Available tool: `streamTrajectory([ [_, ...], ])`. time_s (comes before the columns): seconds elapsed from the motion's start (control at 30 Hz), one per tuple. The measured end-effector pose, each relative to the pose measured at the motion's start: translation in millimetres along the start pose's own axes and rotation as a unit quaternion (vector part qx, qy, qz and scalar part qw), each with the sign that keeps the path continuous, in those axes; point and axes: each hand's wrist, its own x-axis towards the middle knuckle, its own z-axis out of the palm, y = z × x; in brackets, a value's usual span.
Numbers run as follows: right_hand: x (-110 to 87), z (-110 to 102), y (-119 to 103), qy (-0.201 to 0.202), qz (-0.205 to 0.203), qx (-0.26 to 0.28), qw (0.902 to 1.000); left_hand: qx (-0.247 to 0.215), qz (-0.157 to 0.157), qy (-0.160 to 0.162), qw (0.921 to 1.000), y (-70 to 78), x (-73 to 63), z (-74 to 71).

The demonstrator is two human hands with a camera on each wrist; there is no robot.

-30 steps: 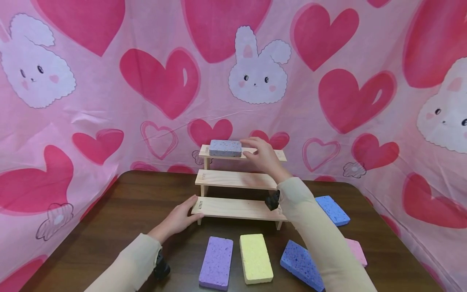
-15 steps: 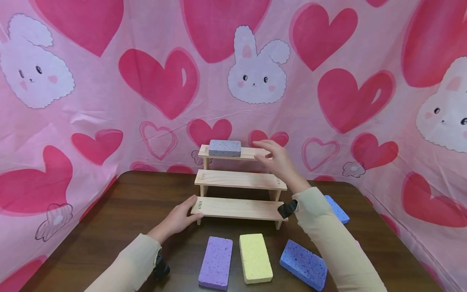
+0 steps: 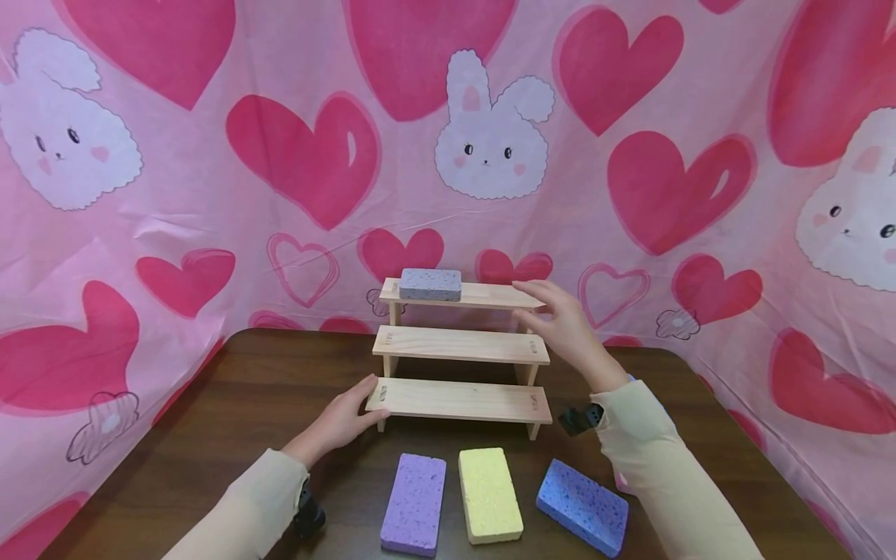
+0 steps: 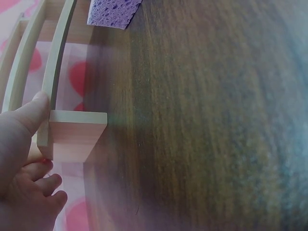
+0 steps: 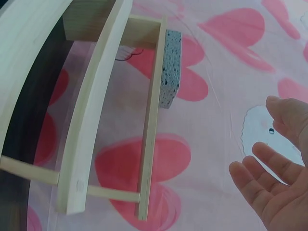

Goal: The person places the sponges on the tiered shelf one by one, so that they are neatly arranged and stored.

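Observation:
A three-step wooden display stand (image 3: 458, 400) is at the table's centre. My left hand (image 3: 336, 424) holds the left end of its lowest shelf; in the left wrist view the thumb (image 4: 36, 108) presses the board's front edge and the fingers curl at its end. On the left half of the top shelf lies a grey-blue speckled sponge (image 3: 430, 285). My right hand (image 3: 570, 330), fingers spread and relaxed with nothing in them, hovers by the top shelf's right end. In the right wrist view a wide gap separates it from the sponge (image 5: 171, 67).
In front of the stand lie a purple sponge (image 3: 414, 504), a yellow sponge (image 3: 489, 495) and a blue sponge (image 3: 582, 507). A pink sponge (image 3: 622, 483) is mostly hidden by the right sleeve. Behind the table hangs a pink cloth (image 3: 413, 179) with hearts and rabbits.
My right hand has moved away from the grey-blue sponge, rightward to the shelf's end. The sponge stays on the top shelf. My left hand keeps its place.

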Motion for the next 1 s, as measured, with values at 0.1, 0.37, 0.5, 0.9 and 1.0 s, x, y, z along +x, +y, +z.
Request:
streamTrajectory([
  [0.1, -6.7, -5.4, 2.2, 0.001, 0.012, -0.008, 0.9999, 0.0, 0.002, 0.0, 1.0, -0.1, 0.0, 0.3],
  [0.37, -20.3, -17.2, 9.4, 0.029, 0.007, -0.004, 0.9995, 0.001, 0.008, 0.002, 1.0, -0.2, -0.5, 0.0],
  [0.5, -25.0, -22.2, 14.0, 0.037, 0.01, -0.01, 0.9992, 0.003, 0.007, 0.003, 1.0, -0.4, -0.9, -0.1],
  [0.9, -40.6, -39.5, 28.8, 0.052, 0.057, -0.041, 0.9962, 0.0, 0.001, 0.001, 1.0, -0.5, 0.4, 0.2],
  [1.0, -45.4, -43.6, 33.2, 0.054, 0.067, -0.053, 0.9949, 0.0, -0.001, 0.001, 1.0, -0.2, 0.2, -0.1],
])
